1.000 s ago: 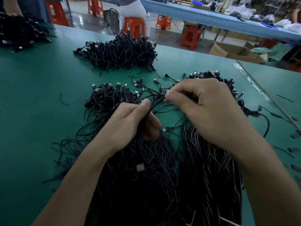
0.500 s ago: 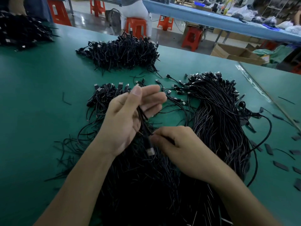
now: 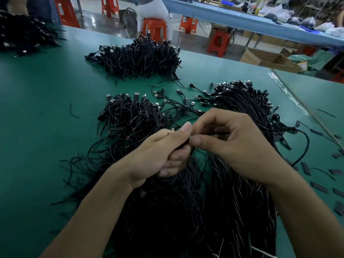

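Black thin cable (image 3: 220, 132) is being pinched by the right hand (image 3: 242, 146) beside the left hand (image 3: 160, 151), which is clutching a small bunch of black cables (image 3: 181, 147), likely gathering a bundle.

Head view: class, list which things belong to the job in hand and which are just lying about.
In the job: left hand, right hand, the black cable they pinch, cable pile beneath.
Lying about: far cable heap, orange stool, cardboard box, black strips.

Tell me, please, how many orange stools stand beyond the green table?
5 stools: one far left, one farther back, one under the seated person, one just right, one by the cardboard box. More may be hidden farther right.
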`<move>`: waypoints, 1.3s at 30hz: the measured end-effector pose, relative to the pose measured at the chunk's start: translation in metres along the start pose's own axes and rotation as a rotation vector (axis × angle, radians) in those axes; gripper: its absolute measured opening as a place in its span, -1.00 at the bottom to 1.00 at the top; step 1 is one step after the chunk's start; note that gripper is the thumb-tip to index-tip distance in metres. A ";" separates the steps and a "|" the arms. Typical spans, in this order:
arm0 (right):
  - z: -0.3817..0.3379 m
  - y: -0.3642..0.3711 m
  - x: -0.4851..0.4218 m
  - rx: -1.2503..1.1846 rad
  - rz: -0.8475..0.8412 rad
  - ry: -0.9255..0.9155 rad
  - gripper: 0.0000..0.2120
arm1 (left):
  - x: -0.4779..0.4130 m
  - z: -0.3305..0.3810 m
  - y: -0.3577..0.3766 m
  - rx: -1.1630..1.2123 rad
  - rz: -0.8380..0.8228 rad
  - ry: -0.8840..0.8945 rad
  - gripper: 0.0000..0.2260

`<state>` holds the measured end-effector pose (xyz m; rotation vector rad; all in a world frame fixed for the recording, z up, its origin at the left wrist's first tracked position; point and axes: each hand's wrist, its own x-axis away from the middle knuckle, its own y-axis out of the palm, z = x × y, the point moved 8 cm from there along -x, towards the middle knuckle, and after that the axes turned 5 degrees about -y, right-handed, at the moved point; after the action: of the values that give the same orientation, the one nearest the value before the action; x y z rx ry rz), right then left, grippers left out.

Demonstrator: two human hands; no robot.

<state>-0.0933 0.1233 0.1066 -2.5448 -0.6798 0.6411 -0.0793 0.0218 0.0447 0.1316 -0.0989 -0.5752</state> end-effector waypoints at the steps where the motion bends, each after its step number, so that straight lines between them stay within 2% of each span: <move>1: 0.001 0.004 0.000 -0.070 -0.049 0.008 -0.86 | 0.003 -0.001 0.002 0.056 -0.056 -0.017 -0.50; 4: -0.002 0.013 0.001 -0.205 -0.161 0.024 -0.84 | 0.007 -0.004 0.006 0.134 -0.173 -0.060 -0.49; 6: -0.001 0.012 0.002 -0.162 -0.157 0.047 -0.88 | 0.007 -0.005 0.007 0.134 -0.171 -0.065 -0.50; 10: 0.004 0.006 0.001 0.095 -0.072 0.037 -0.92 | -0.002 -0.007 -0.002 0.077 0.029 -0.045 -0.50; 15: -0.003 0.008 -0.001 0.178 0.021 -0.038 -0.88 | -0.005 0.001 -0.016 -0.043 0.255 0.099 -0.54; 18: -0.008 0.006 -0.002 0.240 0.066 -0.100 -0.89 | -0.003 0.009 -0.026 -0.042 0.376 0.190 -0.68; 19: -0.009 0.005 -0.002 0.261 0.074 -0.110 -0.90 | -0.001 0.012 -0.031 -0.085 0.436 0.230 -0.68; 22: -0.008 0.005 -0.002 0.302 0.083 -0.123 -0.90 | 0.006 0.018 -0.043 -0.418 0.606 0.278 -0.58; 23: -0.008 0.006 -0.003 0.303 0.085 -0.129 -0.89 | 0.005 0.015 -0.043 -0.409 0.569 0.235 -0.56; 26: -0.008 0.008 -0.005 0.296 0.096 -0.155 -0.87 | -0.005 -0.005 -0.024 -0.081 0.286 0.017 -0.50; 27: -0.010 0.009 -0.006 0.288 0.098 -0.170 -0.89 | -0.005 -0.008 -0.019 -0.005 0.244 -0.019 -0.51; 29: -0.013 0.012 -0.007 0.260 0.100 -0.191 -0.92 | -0.003 -0.011 -0.016 0.027 0.239 -0.049 -0.46; 32: -0.016 0.012 -0.011 0.253 0.122 -0.193 -0.93 | -0.007 -0.015 -0.019 -0.041 0.275 -0.061 -0.26; 34: -0.010 0.010 -0.011 0.248 0.164 -0.146 -0.91 | -0.009 -0.015 -0.027 -0.110 0.355 0.000 -0.26; 36: 0.009 0.004 -0.008 0.259 0.198 -0.004 -0.84 | -0.009 -0.014 -0.041 -0.206 0.467 0.059 -0.35; 37: 0.022 0.003 -0.005 0.290 0.176 0.100 -0.79 | -0.007 -0.013 -0.049 -0.251 0.523 0.074 -0.40; 39: 0.051 0.012 0.005 0.406 0.016 0.324 -0.74 | -0.001 -0.010 -0.064 -0.286 0.623 0.093 -0.46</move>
<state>-0.1124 0.1308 0.0587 -2.2039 -0.3722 0.3180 -0.1132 -0.0301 0.0247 -0.1500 0.0357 0.0424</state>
